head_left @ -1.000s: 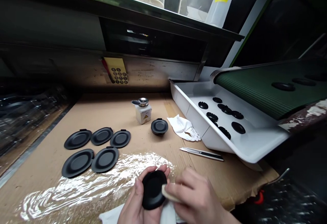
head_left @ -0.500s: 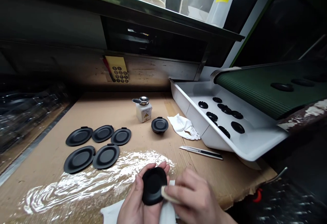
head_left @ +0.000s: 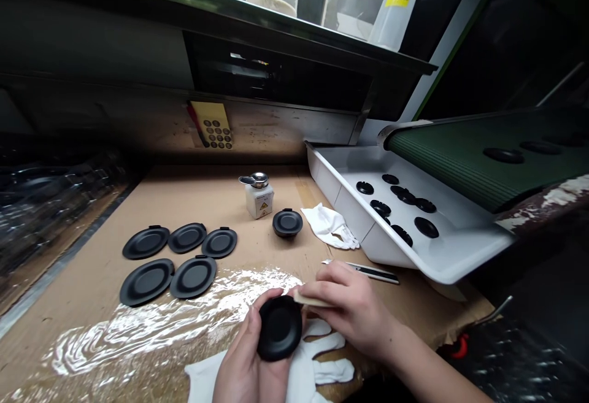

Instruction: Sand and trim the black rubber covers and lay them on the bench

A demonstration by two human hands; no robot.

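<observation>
A black round lid rests in my left hand, with fingers and thumb around its edge. My right hand pinches a flat cream-coloured piece, whose exact kind I cannot make out. Its tip is at the lid's upper right rim. Beneath both hands lies a white glove. Several similar black lids are set out in two rows at the left. Ahead, another black lid sits raised on a dark support. A utility knife lies just beyond my right hand, partly covered by it.
A white square bottle with a metal top stands mid-table. Another white glove lies beside a white bin holding several black parts. A green conveyor belt carries black parts at right. Clear film covers the cardboard's front.
My right hand has moved up and away with the cream piece, from the lid's right side to its upper right rim. More of the white glove underneath shows now.
</observation>
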